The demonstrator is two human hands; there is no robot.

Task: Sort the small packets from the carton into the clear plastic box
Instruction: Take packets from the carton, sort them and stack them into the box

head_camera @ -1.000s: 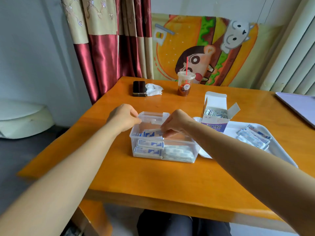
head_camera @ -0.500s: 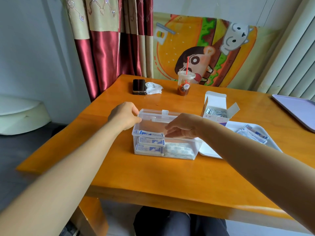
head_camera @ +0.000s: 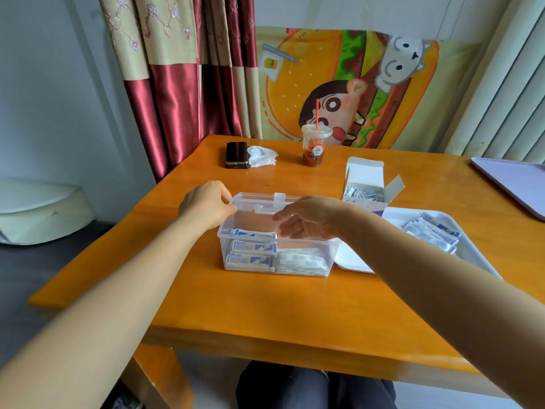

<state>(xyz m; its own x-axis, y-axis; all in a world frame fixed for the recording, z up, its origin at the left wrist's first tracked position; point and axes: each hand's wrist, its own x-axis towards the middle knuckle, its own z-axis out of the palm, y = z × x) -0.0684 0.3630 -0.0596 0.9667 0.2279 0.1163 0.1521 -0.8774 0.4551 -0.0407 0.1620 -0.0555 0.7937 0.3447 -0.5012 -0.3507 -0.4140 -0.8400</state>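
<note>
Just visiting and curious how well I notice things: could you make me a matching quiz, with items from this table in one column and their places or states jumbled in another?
Things:
1 carton
2 drink cup
3 phone
4 right hand

Descriptions:
A beside a crumpled tissue
B open, over the clear plastic box
C flaps open, packets inside
D red straw in it

Pairs: 1-C, 2-D, 3-A, 4-B

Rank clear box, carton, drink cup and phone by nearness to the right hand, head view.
1. clear box, beneath the right hand
2. carton, just to the right
3. drink cup, ahead at the back
4. phone, back left
</note>
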